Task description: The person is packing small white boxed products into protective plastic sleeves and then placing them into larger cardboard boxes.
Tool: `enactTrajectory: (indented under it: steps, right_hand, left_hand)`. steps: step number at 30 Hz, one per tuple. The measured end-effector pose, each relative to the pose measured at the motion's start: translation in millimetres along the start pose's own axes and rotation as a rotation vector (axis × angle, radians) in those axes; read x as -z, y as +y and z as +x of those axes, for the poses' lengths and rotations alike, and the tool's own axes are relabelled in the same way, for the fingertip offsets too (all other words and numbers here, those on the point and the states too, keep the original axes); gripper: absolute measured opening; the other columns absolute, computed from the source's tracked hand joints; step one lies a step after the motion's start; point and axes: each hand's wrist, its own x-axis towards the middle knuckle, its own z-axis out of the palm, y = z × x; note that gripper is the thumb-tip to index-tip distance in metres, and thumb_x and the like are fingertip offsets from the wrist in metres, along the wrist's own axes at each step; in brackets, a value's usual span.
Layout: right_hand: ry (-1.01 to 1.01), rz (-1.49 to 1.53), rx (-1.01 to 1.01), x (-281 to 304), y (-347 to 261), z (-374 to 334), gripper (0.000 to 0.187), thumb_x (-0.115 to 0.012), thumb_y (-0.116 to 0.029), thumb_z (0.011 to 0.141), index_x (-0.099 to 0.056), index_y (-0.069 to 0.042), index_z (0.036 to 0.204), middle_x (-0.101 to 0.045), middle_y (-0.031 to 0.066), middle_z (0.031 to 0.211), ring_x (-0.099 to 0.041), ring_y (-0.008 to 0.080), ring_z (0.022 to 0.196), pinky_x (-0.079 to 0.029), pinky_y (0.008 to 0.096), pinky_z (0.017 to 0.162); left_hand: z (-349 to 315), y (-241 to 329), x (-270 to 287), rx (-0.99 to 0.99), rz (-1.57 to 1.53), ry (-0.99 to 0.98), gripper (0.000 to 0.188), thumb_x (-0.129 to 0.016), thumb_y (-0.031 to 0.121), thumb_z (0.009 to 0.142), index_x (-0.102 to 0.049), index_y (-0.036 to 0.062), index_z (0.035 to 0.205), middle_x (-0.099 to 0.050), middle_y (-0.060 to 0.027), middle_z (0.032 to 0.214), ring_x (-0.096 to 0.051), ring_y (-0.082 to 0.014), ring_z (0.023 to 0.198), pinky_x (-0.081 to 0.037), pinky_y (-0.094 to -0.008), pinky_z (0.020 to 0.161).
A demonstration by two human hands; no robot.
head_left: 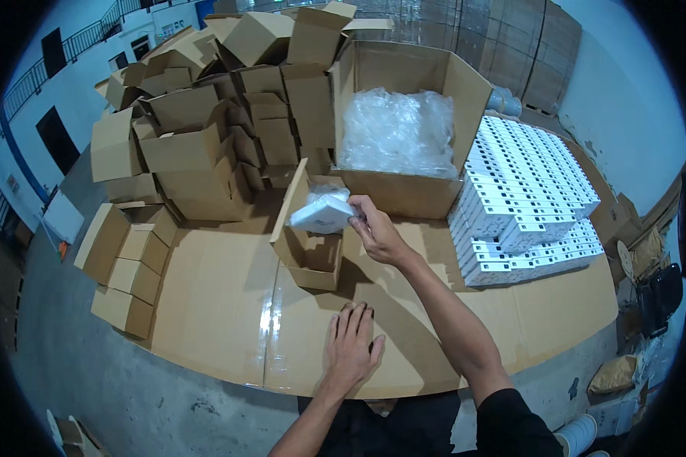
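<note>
My right hand (379,234) grips a flat white box (322,214) by its right end, tilted above an open cardboard carton (312,276). Clear plastic wrap (329,190) shows inside that carton, behind the white box; how much lies in it is partly hidden. The carton stands upright with its left flap (288,209) raised. Nearer to me, my left hand (352,344) rests flat on the cardboard-covered table (213,312), fingers stretched out, holding nothing.
Behind the carton a large box (404,196) holds crumpled clear plastic. Stacked white boxes (530,190) fill the right side. Open empty cartons (198,164) pile up at the back left, with several closed brown boxes (133,282) along the left edge.
</note>
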Motion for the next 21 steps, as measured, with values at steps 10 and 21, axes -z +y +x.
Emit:
enactTrajectory:
  steps: [10, 21]
  right_hand:
    - [-0.092, -0.168, 0.073, -0.3, 8.5, 25.2, 0.027, -0.051, -0.008, 0.101, -0.043, -0.004, 0.127, -0.059, 0.0265, 0.106, -0.058, 0.0448, 0.095, -0.046, 0.0499, 0.085]
    - [-0.192, -0.473, 0.140, -4.3, 6.6, 35.8, 0.020, -0.055, -0.009, 0.095, -0.049, 0.002, 0.111, -0.058, 0.0293, 0.110, -0.059, 0.0504, 0.099, -0.049, 0.0570, 0.086]
  left_hand:
    - [1.8, 1.8, 4.5, 0.011, -0.042, -0.009, 0.057, -0.064, 0.028, 0.092, -0.051, -0.0019, 0.138, -0.047, -0.0173, 0.145, -0.038, -0.0377, 0.138, -0.028, -0.0530, 0.116]
    - [2.5, -0.5, 0.3, 0.012, -0.033, -0.001, 0.059, -0.065, 0.028, 0.090, -0.050, -0.0005, 0.140, -0.046, -0.0178, 0.147, -0.039, -0.0384, 0.139, -0.027, -0.0527, 0.118]
